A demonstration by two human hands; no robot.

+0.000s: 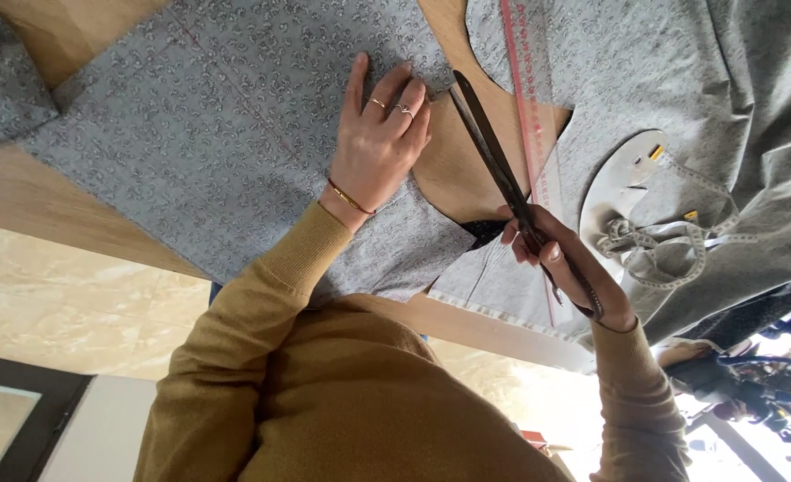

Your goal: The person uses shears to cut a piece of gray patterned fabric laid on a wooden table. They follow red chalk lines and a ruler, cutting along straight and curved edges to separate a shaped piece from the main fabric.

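One pair of dark scissors (502, 174) cuts one sheet of grey patterned fabric (217, 134) spread on the wooden surface (20, 192). Left of the scissors, the left hand (379, 143) lies flat, fingers spread, pinning the cloth. The right hand (560, 263) grips the handles, fingers closed. The fabric looks light, soft and prone to shifting; best held flat close beside the blades.
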